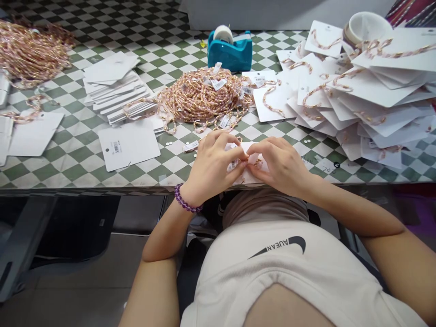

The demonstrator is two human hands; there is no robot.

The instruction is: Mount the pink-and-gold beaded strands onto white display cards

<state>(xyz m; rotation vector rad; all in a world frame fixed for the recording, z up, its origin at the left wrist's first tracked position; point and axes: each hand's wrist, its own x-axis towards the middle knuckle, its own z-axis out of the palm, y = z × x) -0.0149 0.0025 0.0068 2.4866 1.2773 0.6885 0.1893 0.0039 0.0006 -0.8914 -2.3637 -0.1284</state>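
Note:
At the table's front edge, my left hand (218, 159) and my right hand (277, 163) meet over a white card (250, 147). The fingertips of both are pinched close together on a pink and gold beaded strand (258, 162). My fingers hide much of the strand and card. A printed label shows beside my left fingers. Just beyond my hands lies a heap of similar beaded strands (204, 95), several with small white tags. Left of my left hand, a loose white card (129, 144) with a barcode and a punched hole lies flat.
A teal tape dispenser (230, 52) stands behind the heap. Cards with strands attached (340, 100) pile up at right, near a white roll-shaped object (369, 28). A stack of white cards (114, 93) and another bead heap (34, 52) lie at left. The checkered tabletop (184, 175) ends near my wrists.

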